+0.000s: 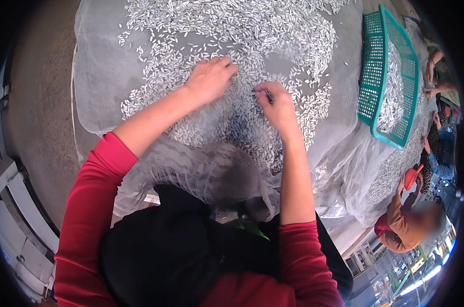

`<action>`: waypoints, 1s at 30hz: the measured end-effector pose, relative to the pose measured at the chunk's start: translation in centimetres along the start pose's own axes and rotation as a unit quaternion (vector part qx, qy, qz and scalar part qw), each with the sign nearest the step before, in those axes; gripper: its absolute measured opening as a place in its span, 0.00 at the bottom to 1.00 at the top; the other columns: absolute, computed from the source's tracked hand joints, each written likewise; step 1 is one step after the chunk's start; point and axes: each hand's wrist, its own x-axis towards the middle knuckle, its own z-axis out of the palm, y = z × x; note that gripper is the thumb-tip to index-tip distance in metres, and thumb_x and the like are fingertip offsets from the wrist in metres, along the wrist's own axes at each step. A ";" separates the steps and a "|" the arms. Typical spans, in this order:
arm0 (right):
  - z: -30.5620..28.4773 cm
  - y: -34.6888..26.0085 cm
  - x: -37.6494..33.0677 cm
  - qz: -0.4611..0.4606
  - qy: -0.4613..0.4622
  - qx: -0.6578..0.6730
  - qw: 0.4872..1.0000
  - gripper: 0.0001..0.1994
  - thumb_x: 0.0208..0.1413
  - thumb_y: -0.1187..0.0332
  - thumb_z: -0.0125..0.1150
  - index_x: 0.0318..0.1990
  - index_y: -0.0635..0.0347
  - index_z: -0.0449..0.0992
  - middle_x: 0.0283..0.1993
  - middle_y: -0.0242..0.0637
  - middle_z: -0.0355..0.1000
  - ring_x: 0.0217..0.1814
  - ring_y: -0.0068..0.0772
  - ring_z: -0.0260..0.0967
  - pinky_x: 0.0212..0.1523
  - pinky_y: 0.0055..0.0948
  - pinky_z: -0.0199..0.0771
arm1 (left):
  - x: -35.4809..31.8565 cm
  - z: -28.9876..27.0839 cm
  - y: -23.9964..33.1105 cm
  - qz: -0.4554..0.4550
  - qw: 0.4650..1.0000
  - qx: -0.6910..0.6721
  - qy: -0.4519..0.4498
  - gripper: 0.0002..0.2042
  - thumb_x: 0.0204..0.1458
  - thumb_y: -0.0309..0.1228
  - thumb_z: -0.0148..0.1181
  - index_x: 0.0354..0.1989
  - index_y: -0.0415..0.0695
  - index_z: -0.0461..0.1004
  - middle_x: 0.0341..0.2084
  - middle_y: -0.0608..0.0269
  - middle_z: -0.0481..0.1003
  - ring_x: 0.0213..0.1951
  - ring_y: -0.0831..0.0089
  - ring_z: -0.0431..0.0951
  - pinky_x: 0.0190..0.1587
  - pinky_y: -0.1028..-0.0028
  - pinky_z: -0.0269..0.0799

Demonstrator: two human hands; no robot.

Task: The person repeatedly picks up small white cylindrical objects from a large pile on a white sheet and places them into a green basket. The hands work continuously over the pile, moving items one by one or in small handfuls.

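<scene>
Both hands are right in among it: small, slim, pale seed-like pieces with dark edges [252,30] lie all around my fingers, heaped thickly ahead of them and thinning out toward the sides, over a grey surface [280,64]. To do this sorting-through well, I'd say, work where the layer is thin: light, flat strokes, so each piece shows singly, then a grip with the very tips of thumb and forefinger, so no neighbours come along. Easy pressure too, because the sheer white netting [183,158], bunched between my hands and my body, could drag and shift the lot.

And here are the hands! My right hand [282,110] has thumb and forefinger brought together in a pinch on a small dark object [269,95], just above the pieces; too small to tell what it is. My left hand [209,79], near it and a touch farther forward, is palm down, fingers bent and close together, tips down at the pieces; whether it grips any, I cannot tell. Well out to the right of my right hand, a long teal perforated plastic basket [372,71] carries more pale, slim pieces.
</scene>
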 end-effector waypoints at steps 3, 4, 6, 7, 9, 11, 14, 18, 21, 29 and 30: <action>2.0 -0.1 0.4 -0.011 0.005 -0.074 0.997 0.09 0.47 0.74 0.65 0.37 0.60 0.77 0.33 0.39 0.73 0.32 0.39 0.71 0.34 0.34 0.72 | 0.3 -0.4 -0.2 -0.021 0.999 -0.008 -0.028 0.08 0.48 0.29 0.60 0.36 0.45 0.72 0.34 0.60 0.72 0.41 0.58 0.75 0.43 0.62 0.72; 2.2 0.0 0.4 -0.023 0.020 -0.056 0.998 0.09 0.47 0.73 0.65 0.38 0.60 0.76 0.33 0.38 0.73 0.32 0.38 0.71 0.34 0.33 0.71 | 0.4 -0.7 -0.3 -0.028 0.999 -0.008 -0.035 0.07 0.48 0.29 0.60 0.35 0.44 0.72 0.34 0.59 0.73 0.40 0.57 0.75 0.42 0.62 0.72; 2.2 0.6 0.3 -0.034 0.032 -0.026 0.999 0.10 0.47 0.73 0.65 0.39 0.59 0.76 0.32 0.37 0.73 0.30 0.35 0.70 0.33 0.31 0.71 | 0.5 -1.3 -0.6 -0.054 0.996 -0.034 -0.054 0.06 0.48 0.28 0.59 0.34 0.43 0.72 0.31 0.56 0.74 0.38 0.56 0.76 0.41 0.61 0.72; 1.7 1.0 0.0 -0.014 0.019 0.049 0.999 0.10 0.48 0.73 0.65 0.39 0.61 0.75 0.31 0.34 0.72 0.28 0.28 0.67 0.31 0.26 0.69 | 0.4 -1.6 -0.8 -0.074 0.993 -0.059 -0.067 0.06 0.48 0.28 0.58 0.34 0.42 0.72 0.30 0.55 0.75 0.37 0.56 0.76 0.40 0.61 0.71; -0.2 2.3 -0.7 0.161 -0.006 0.263 0.951 0.08 0.49 0.74 0.64 0.38 0.60 0.75 0.33 0.34 0.74 0.29 0.27 0.69 0.30 0.24 0.68 | 0.3 -2.4 -1.3 -0.107 0.984 -0.108 -0.090 0.07 0.51 0.28 0.57 0.37 0.41 0.72 0.26 0.52 0.77 0.32 0.54 0.77 0.38 0.60 0.71; -2.2 3.6 -1.7 0.239 -0.001 0.430 0.871 0.09 0.51 0.74 0.63 0.40 0.61 0.74 0.34 0.33 0.74 0.30 0.25 0.69 0.29 0.22 0.66 | -0.1 -3.0 -1.5 -0.119 0.979 -0.147 -0.077 0.09 0.52 0.29 0.56 0.40 0.42 0.71 0.26 0.52 0.77 0.32 0.54 0.78 0.38 0.61 0.71; -4.4 5.2 -2.8 0.235 0.035 0.508 0.828 0.12 0.55 0.76 0.55 0.48 0.63 0.69 0.32 0.32 0.70 0.29 0.26 0.66 0.30 0.20 0.64 | -0.3 -3.5 -1.3 -0.136 0.977 -0.151 -0.067 0.12 0.53 0.29 0.55 0.45 0.43 0.71 0.28 0.52 0.78 0.33 0.55 0.78 0.39 0.62 0.71; -5.6 6.1 -2.3 0.233 0.046 0.602 0.763 0.12 0.54 0.77 0.53 0.47 0.66 0.69 0.32 0.34 0.66 0.31 0.28 0.66 0.29 0.22 0.63 | -0.3 -3.5 -0.5 -0.129 0.976 -0.156 -0.077 0.11 0.53 0.30 0.54 0.44 0.43 0.72 0.30 0.52 0.78 0.34 0.55 0.78 0.40 0.61 0.71; -4.9 6.2 -0.6 0.245 0.028 0.515 0.821 0.10 0.51 0.74 0.58 0.42 0.63 0.74 0.31 0.33 0.68 0.29 0.27 0.66 0.28 0.24 0.64 | -0.5 -3.0 0.3 -0.109 0.977 -0.156 -0.094 0.10 0.53 0.30 0.55 0.43 0.42 0.73 0.30 0.53 0.77 0.33 0.58 0.78 0.38 0.63 0.71; -1.7 5.9 1.6 0.056 0.090 -0.079 0.991 0.08 0.46 0.68 0.66 0.32 0.61 0.77 0.25 0.37 0.72 0.26 0.32 0.69 0.32 0.31 0.71 | -0.8 -3.1 1.1 -0.119 0.973 -0.154 -0.125 0.09 0.53 0.29 0.54 0.41 0.41 0.74 0.33 0.52 0.77 0.34 0.59 0.78 0.40 0.64 0.71; -2.0 6.0 1.3 0.072 0.094 -0.039 0.992 0.07 0.47 0.69 0.65 0.32 0.61 0.76 0.24 0.36 0.71 0.25 0.31 0.68 0.31 0.30 0.70 | -0.8 -3.1 1.0 -0.120 0.973 -0.157 -0.123 0.09 0.53 0.29 0.54 0.41 0.41 0.74 0.33 0.51 0.77 0.34 0.59 0.78 0.40 0.64 0.71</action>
